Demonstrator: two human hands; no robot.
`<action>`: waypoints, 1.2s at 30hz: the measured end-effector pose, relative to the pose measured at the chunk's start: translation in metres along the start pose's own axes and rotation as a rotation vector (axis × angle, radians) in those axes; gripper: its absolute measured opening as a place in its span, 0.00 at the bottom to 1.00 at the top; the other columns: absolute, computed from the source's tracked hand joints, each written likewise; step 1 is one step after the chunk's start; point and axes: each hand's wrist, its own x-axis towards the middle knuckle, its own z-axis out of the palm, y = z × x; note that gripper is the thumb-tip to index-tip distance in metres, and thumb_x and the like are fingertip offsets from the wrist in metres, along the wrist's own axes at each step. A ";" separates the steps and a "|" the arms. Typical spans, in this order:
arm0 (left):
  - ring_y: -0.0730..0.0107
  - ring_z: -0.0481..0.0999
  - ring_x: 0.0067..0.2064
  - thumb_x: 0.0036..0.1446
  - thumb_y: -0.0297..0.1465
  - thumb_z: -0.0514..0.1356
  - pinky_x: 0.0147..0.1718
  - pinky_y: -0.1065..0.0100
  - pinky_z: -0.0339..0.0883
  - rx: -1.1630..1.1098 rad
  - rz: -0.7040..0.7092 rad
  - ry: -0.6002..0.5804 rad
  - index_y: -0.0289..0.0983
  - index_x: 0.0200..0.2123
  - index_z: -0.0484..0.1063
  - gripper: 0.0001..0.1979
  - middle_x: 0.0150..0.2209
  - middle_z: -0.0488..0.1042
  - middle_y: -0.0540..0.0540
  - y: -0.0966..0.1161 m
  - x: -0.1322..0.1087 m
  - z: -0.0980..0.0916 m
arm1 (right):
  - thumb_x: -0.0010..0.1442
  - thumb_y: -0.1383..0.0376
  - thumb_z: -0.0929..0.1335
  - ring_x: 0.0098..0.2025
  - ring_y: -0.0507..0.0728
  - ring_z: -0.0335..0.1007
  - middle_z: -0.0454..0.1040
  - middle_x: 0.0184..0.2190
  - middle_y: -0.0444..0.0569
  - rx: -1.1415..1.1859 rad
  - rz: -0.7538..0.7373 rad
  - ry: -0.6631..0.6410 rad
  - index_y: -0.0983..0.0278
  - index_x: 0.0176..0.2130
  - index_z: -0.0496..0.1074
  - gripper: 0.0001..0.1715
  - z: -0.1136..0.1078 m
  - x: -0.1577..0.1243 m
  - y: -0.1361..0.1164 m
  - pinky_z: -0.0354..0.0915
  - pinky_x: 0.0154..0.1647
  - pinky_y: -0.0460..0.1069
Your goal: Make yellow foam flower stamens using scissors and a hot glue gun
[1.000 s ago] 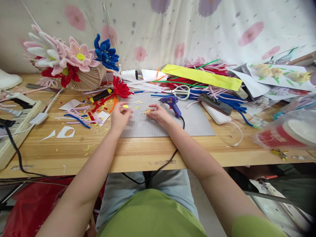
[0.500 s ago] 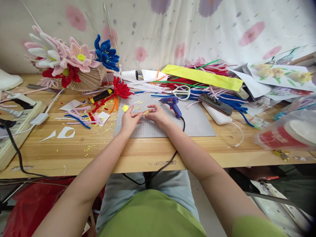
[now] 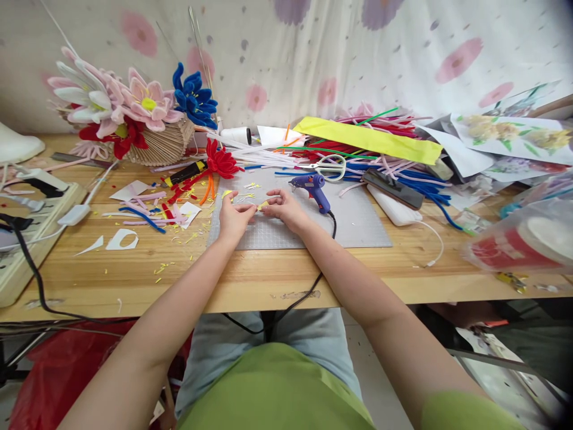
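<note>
Over the grey cutting mat (image 3: 358, 226), my left hand (image 3: 234, 220) and my right hand (image 3: 285, 210) meet fingertip to fingertip. Between them is a small yellow piece (image 3: 264, 205), too small to make out exactly. My right fingers pinch it, and the closed fingertips of my left hand touch its left end. Behind the left hand, partly covered by its fingers, lies another yellow bit (image 3: 227, 193). Thin white and yellow snippets (image 3: 251, 186) are scattered on the mat just beyond both hands. A blue glue gun (image 3: 314, 190) rests to the right of my right hand.
White-handled scissors (image 3: 331, 168) and a red fuzzy flower (image 3: 221, 160) lie behind the mat. Bundled pipe cleaners (image 3: 403, 179) and a yellow strip (image 3: 367, 141) fill the back. Left are a power strip (image 3: 54, 224) and paper scraps; right, a bagged cup (image 3: 514, 242). The glue gun's cord (image 3: 331, 230) crosses the table edge.
My fingers have shifted slightly around the small yellow piece, which has turned a little. The left hand now covers more of the yellow bit behind it.
</note>
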 end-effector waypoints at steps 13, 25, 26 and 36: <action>0.70 0.77 0.32 0.42 0.26 0.65 0.27 0.72 0.70 -0.074 0.008 0.056 0.35 0.54 0.59 0.34 0.29 0.76 0.47 0.006 -0.004 0.000 | 0.39 0.66 0.73 0.24 0.47 0.66 0.68 0.22 0.35 -0.122 -0.111 0.057 0.62 0.39 0.59 0.27 0.006 0.004 0.005 0.63 0.28 0.44; 0.67 0.78 0.36 0.44 0.23 0.63 0.30 0.72 0.70 -0.154 -0.054 -0.037 0.34 0.57 0.58 0.35 0.32 0.77 0.45 0.012 -0.007 -0.002 | 0.40 0.67 0.71 0.26 0.48 0.68 0.69 0.22 0.36 -0.053 -0.074 0.012 0.62 0.39 0.60 0.26 0.004 0.001 0.001 0.63 0.28 0.44; 0.68 0.78 0.35 0.43 0.23 0.64 0.30 0.72 0.71 -0.154 -0.048 -0.040 0.35 0.57 0.59 0.36 0.32 0.77 0.45 0.012 -0.007 -0.002 | 0.40 0.67 0.72 0.26 0.48 0.68 0.69 0.22 0.36 -0.042 -0.068 0.004 0.62 0.40 0.59 0.27 0.003 0.001 0.001 0.63 0.28 0.44; 0.69 0.77 0.32 0.41 0.24 0.66 0.28 0.71 0.71 -0.162 -0.051 -0.047 0.34 0.59 0.57 0.40 0.32 0.78 0.44 0.011 -0.007 -0.002 | 0.38 0.66 0.73 0.26 0.48 0.69 0.68 0.24 0.36 -0.026 -0.079 0.004 0.62 0.40 0.58 0.30 0.004 0.002 0.003 0.63 0.27 0.44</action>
